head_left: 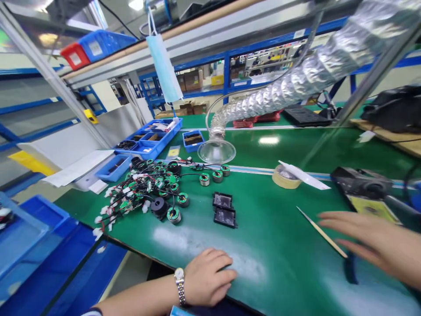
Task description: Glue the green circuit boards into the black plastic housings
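My left hand [208, 277], with a watch [180, 285] on its wrist, rests at the near table edge. Its fingers are curled in and nothing shows in them. My right hand [365, 239] is slightly blurred, fingers stretched out, over the right side of the table. Beside its fingertips lies a thin pointed stick [324, 235], pale at the tip and wood-coloured behind. Below that hand is a small dark blue piece [351, 268]. Ahead of my left hand lie two small black rectangular frames [224, 208], end to end and touching.
Left, wired round parts with green circuit boards [158, 180] lie heaped beside blue bins [148, 142]. A clear suction hood [217, 151] hangs from a silver duct [283, 90]. A tape roll [285, 177] bears a white strip [305, 175]. Black equipment [365, 182] stands right.
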The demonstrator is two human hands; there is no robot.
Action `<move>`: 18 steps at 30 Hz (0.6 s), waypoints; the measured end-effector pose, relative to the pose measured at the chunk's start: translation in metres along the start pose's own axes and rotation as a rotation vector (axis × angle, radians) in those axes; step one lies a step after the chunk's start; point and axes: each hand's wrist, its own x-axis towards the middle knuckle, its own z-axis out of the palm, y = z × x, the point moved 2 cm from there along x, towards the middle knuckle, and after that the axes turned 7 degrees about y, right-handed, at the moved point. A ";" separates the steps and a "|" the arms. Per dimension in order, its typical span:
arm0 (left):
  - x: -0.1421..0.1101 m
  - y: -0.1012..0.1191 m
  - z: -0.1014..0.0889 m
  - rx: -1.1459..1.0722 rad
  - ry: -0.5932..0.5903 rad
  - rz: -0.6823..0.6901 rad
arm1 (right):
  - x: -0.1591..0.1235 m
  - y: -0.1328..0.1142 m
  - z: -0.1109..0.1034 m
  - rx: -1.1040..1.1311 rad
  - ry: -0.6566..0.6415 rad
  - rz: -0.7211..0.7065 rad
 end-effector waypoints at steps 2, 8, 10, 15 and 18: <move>-0.004 -0.003 -0.005 0.004 0.017 -0.003 | 0.020 -0.043 0.037 0.038 -0.173 -0.204; -0.030 -0.035 -0.049 0.092 0.184 -0.140 | 0.057 -0.125 0.117 0.079 -0.270 -0.232; -0.042 -0.052 -0.068 0.154 0.249 -0.207 | 0.065 -0.129 0.136 0.071 -0.261 -0.199; -0.079 -0.097 -0.111 0.317 0.391 -0.361 | 0.059 -0.134 0.154 0.092 -0.253 -0.105; -0.102 -0.120 -0.134 0.384 0.454 -0.448 | 0.040 -0.149 0.142 0.115 -0.296 -0.122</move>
